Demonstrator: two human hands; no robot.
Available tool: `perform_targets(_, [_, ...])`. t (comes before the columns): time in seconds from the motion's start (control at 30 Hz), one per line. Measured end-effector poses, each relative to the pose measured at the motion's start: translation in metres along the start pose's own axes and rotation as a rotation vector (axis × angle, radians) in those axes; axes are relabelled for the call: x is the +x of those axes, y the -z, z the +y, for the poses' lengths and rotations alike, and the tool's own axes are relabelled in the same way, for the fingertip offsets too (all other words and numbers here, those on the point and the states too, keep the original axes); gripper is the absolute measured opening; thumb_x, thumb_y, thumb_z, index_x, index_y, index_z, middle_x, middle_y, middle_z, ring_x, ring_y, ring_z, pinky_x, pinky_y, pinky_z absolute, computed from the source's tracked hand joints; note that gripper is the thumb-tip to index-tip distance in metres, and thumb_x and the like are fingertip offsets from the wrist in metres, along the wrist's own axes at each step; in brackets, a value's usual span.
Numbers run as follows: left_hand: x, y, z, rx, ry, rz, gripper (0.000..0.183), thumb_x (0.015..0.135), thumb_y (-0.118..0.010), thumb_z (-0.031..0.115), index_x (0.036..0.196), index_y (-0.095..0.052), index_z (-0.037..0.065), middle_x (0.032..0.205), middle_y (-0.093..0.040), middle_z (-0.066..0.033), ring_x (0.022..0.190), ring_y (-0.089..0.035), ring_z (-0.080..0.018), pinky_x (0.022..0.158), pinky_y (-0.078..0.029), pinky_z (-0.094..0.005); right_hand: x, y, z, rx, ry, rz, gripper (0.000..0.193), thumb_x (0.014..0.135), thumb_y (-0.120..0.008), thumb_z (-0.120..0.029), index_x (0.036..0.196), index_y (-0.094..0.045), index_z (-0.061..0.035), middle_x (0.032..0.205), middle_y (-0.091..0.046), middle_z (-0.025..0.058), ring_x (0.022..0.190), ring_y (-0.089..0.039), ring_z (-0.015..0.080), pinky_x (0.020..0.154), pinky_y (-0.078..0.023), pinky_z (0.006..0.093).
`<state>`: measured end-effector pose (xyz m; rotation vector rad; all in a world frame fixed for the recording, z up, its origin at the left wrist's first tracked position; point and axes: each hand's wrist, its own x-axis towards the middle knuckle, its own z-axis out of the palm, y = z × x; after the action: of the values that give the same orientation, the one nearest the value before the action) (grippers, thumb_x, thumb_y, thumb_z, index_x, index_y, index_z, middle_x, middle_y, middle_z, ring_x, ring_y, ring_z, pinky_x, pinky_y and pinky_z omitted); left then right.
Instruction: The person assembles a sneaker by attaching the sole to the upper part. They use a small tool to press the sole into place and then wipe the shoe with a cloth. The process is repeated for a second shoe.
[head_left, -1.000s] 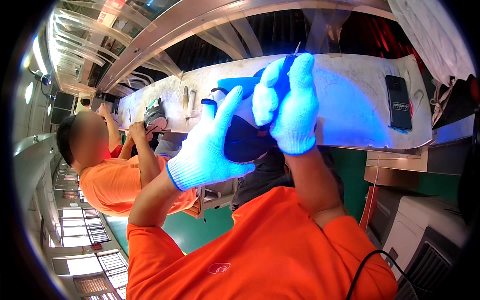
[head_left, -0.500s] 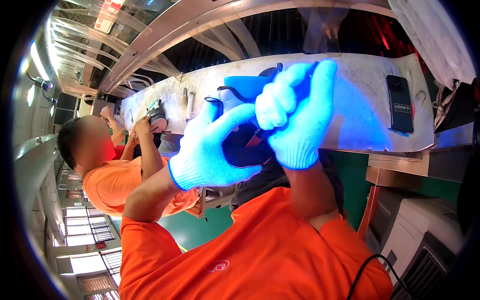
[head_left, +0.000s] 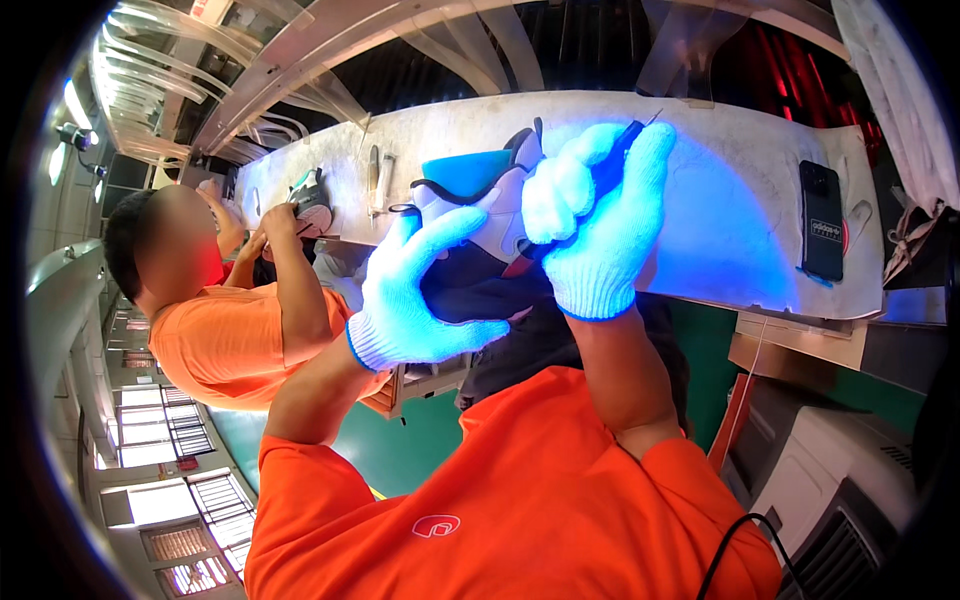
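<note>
Sneaker [head_left: 500,228] is b/w the two hands, over the front edge of the worktable; can't tell if it touches the top. Pale panels up top, dark curved lower part, dark piping round the collar, a smooth blue piece [head_left: 468,173] at the opening, small loop at the upper end. L hand [head_left: 420,290], in ribbed knit glove w/ blue cuff edge, has thumb & fingers spread in a wide C, clamped round the near L part of it. R hand [head_left: 600,215], same knit glove, has fingers curled tight & clamped on a slim dark tool [head_left: 630,137]; thin pointed tip sticks out past the glove. Gloves hide most of the tool & part of the shoe.

Worktable [head_left: 725,180] has a pale, scuffed, stained top, lit blue on the R. Black phone [head_left: 822,222], flat rectangle, lies nr the R end. Two slim hand tools [head_left: 379,180] lie side by side, L of the shoe. Co-worker [head_left: 225,335] in orange shirt, further L, handles another shoe [head_left: 311,207]. Clear plastic strips [head_left: 455,55] hang behind the table; wrinkled white cloth [head_left: 890,90] upper R. Boxy grey machine [head_left: 840,455] lower R.
</note>
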<state>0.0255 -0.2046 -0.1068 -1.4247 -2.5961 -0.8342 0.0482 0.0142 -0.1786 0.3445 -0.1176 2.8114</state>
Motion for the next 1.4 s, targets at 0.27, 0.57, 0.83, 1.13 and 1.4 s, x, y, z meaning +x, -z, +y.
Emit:
perform_targets(0.27, [-0.026,-0.015,-0.013,-0.093,0.063,0.09,0.1,0.06,-0.108,0.035,0.148,-0.07,0.008,0.123,-0.071,-0.0202,0.104,-0.075,-0.0324,0.091,-0.062,-0.0424,0.002,0.018,0.006,0.343,-0.175,0.022,0.065,0.118,-0.039,-0.069,0.104,-0.072,-0.0149,0.07,-0.053,0.0003,0.054,-0.049,0.0151,0.049,-0.042,0.0332])
perform_targets(0.57, [-0.041,-0.019,-0.005,-0.111,0.126,0.099,0.097,0.063,-0.106,0.031,0.15,-0.068,0.01,0.127,-0.07,-0.0266,0.108,-0.077,-0.0424,0.094,-0.063,-0.0468,-0.003,-0.027,0.036,-0.506,0.088,0.399,0.048,0.12,-0.056,-0.047,0.091,-0.06,-0.0095,0.062,-0.052,0.0013,0.048,-0.053,0.0134,0.044,-0.044,0.0309])
perform_targets(0.83, [-0.025,-0.003,0.004,-0.083,0.395,-0.063,0.103,0.074,-0.097,0.017,0.165,-0.05,0.018,0.149,-0.054,-0.0311,0.131,-0.069,-0.0511,0.106,-0.062,-0.0509,0.017,0.017,0.006,-0.441,0.142,0.288,0.053,0.116,-0.057,-0.061,0.086,-0.059,-0.0163,0.067,-0.059,0.0008,0.057,-0.06,0.0161,0.06,-0.055,0.0374])
perform_targets(1.13, [-0.021,-0.01,0.011,-0.042,0.389,-0.024,0.108,0.068,-0.101,0.017,0.163,-0.049,0.013,0.143,-0.06,-0.0226,0.13,-0.069,-0.04,0.109,-0.06,-0.0474,0.011,0.03,-0.018,-0.342,0.08,0.287,0.064,0.112,-0.05,-0.074,0.09,-0.066,-0.0165,0.066,-0.059,0.0011,0.059,-0.059,0.0191,0.058,-0.053,0.0378])
perform_targets(1.4, [-0.014,-0.018,0.009,0.134,0.393,0.025,0.108,0.063,-0.103,0.023,0.158,-0.054,0.011,0.132,-0.063,-0.0184,0.122,-0.071,-0.0384,0.103,-0.061,-0.0472,0.002,0.015,0.009,-0.366,0.105,0.192,0.066,0.113,-0.048,-0.074,0.091,-0.068,-0.0143,0.062,-0.055,0.0023,0.051,-0.054,0.0186,0.048,-0.046,0.0363])
